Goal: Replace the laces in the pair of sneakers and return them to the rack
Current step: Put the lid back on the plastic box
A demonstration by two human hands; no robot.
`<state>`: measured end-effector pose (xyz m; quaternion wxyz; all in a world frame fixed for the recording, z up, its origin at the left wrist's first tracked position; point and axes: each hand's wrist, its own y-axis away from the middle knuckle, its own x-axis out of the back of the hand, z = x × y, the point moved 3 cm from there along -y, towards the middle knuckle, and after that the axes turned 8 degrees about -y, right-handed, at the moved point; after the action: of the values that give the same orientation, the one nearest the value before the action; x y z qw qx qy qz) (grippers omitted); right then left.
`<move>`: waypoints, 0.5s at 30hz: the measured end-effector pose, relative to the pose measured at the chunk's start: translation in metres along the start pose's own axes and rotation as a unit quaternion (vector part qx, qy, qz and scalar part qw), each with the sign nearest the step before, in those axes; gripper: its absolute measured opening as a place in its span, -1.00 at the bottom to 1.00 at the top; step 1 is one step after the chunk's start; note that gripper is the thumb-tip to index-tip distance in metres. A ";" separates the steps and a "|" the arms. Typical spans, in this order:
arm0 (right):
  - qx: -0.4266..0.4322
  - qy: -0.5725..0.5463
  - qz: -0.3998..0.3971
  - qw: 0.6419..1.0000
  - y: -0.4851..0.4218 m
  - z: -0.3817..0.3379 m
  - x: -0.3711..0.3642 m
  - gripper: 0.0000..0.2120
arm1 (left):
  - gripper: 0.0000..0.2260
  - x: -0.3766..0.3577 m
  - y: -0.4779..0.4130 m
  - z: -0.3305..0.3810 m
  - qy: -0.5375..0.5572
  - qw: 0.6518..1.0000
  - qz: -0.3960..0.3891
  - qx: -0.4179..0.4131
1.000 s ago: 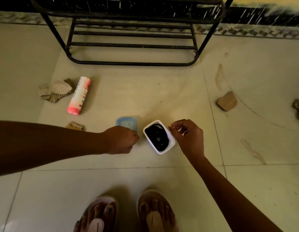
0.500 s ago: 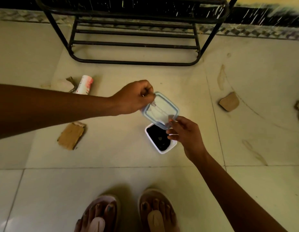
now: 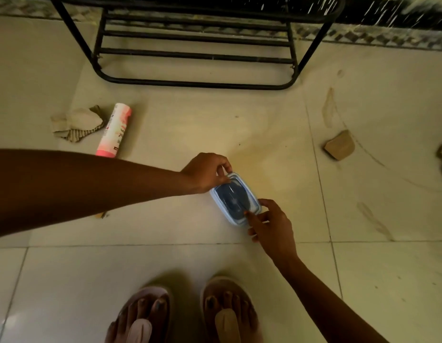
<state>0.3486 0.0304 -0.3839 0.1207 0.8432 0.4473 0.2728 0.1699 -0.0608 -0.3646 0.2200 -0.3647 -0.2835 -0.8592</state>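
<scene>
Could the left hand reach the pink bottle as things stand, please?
Probably yes, once the left hand lets go of the lid it grips: the bottle lies in the open on the floor off to its left, with nothing over it and bare floor between.

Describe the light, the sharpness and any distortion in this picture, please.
Head view: dim, yellowish light, with pale glare on the floor at lower left. Head view: the rack bows from the wide-angle lens, and the wall strip at upper right is smeared. The lid is fairly sharp.
</scene>
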 end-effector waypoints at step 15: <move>-0.091 -0.163 0.001 0.982 -0.011 0.002 -0.013 -0.81 | -0.80 -0.007 -0.008 -0.003 -0.021 0.996 -0.050 0.073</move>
<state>0.3364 0.0255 -0.3948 0.2680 0.8622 0.3941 0.1716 0.1678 -0.0554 -0.3739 0.1970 -0.3512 -0.3676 -0.8383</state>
